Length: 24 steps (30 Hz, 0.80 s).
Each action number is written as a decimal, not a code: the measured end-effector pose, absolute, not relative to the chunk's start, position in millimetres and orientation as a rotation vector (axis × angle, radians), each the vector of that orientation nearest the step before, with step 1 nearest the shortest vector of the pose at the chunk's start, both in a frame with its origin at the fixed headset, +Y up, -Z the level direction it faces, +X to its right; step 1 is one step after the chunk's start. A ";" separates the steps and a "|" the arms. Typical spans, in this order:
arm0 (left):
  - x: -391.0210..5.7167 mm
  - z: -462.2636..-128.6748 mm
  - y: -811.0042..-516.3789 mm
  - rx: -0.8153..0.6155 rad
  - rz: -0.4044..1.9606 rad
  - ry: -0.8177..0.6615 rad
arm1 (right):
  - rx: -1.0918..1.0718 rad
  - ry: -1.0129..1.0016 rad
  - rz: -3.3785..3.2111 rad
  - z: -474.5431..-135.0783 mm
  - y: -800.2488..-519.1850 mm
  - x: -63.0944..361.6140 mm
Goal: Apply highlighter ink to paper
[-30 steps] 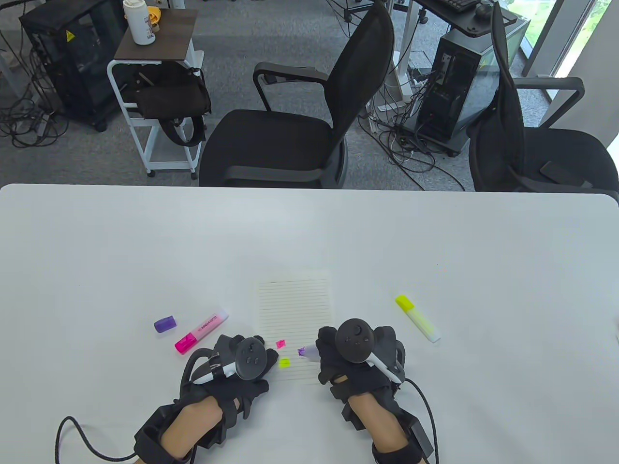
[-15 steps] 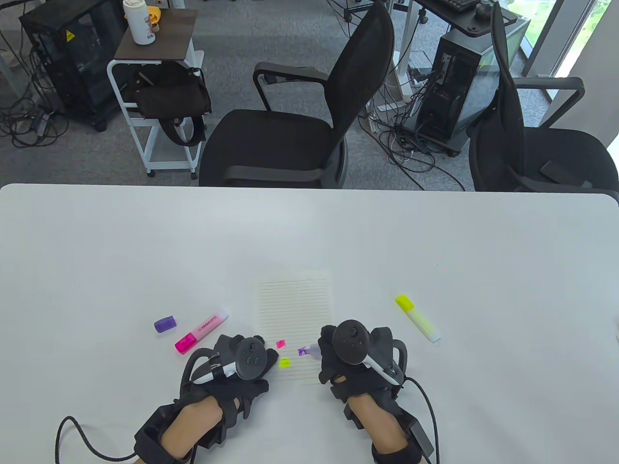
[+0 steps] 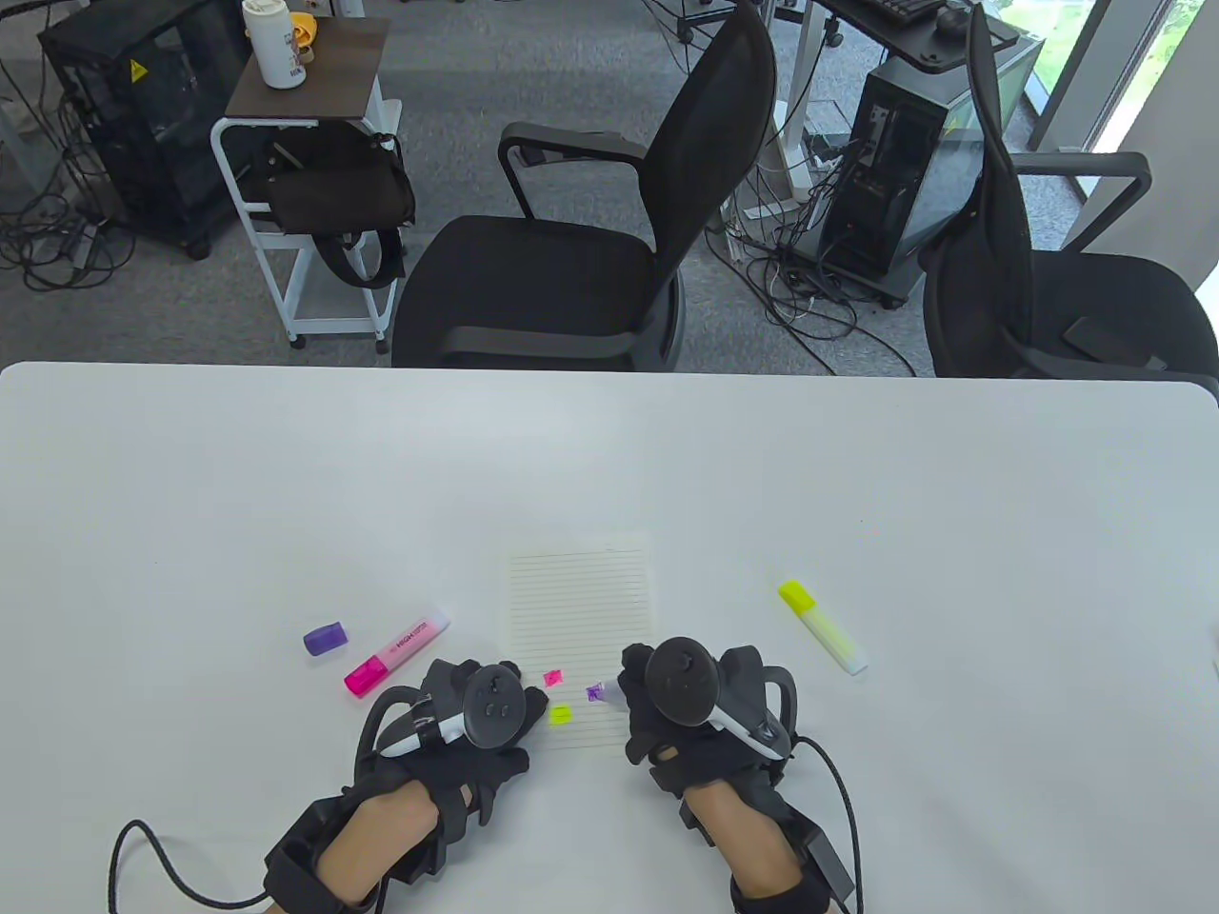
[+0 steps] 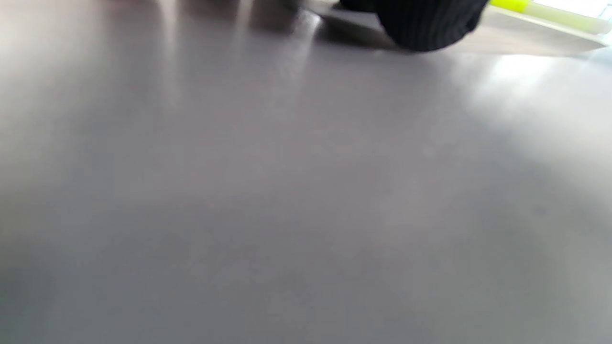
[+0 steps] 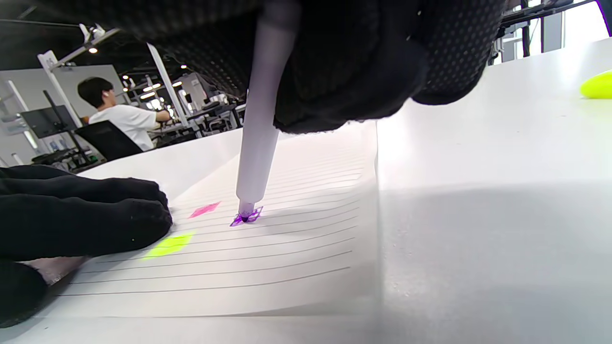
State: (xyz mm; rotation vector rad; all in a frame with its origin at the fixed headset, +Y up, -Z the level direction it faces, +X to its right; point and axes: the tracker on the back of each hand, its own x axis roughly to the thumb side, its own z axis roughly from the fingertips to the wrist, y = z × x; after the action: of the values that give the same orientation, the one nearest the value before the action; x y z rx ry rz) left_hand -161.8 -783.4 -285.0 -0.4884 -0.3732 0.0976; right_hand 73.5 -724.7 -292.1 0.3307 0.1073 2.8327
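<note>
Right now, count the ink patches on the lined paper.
3: pink patch, yellow patch just below it near the left hand, purple patch under the pen tip. Hands may hide more.

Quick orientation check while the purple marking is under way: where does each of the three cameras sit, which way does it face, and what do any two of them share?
Table view: above the table, looking down and across; both gloved hands, left hand, right hand, lined paper.
Left wrist view: low over the table, blurred; one dark fingertip at the top edge, yellow highlighter beyond.
Right wrist view: near table height, facing the paper; right hand gripping the purple highlighter, tip on the purple mark.
Shared: the table and right wrist views both show the pink, yellow and purple marks.
</note>
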 end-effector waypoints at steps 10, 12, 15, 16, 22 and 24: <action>-161.8 -285.0 -783.5 -0.488 0.098 -0.373 | 0.319 0.105 2.834 -292.0 -725.4 72.7; -161.8 -285.0 -783.7 -0.489 0.097 -0.373 | 0.317 0.096 2.848 -291.6 -724.8 73.1; -161.8 -285.0 -783.6 -0.489 0.096 -0.373 | 0.361 0.096 2.813 -292.1 -727.5 71.3; -161.8 -285.1 -783.7 -0.488 0.097 -0.373 | 0.358 0.102 2.803 -291.6 -728.5 70.7; -162.0 -284.9 -783.7 -0.489 0.097 -0.374 | 0.303 0.093 2.848 -291.8 -725.5 73.3; -162.0 -284.9 -783.9 -0.489 0.096 -0.373 | 0.357 0.084 2.823 -292.1 -726.6 72.1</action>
State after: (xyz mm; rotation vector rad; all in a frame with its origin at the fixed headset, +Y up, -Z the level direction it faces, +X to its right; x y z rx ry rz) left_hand -162.0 -783.9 -284.9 -0.4889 -0.3730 0.0958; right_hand 72.1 -726.6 -292.1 0.3571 0.0838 2.8227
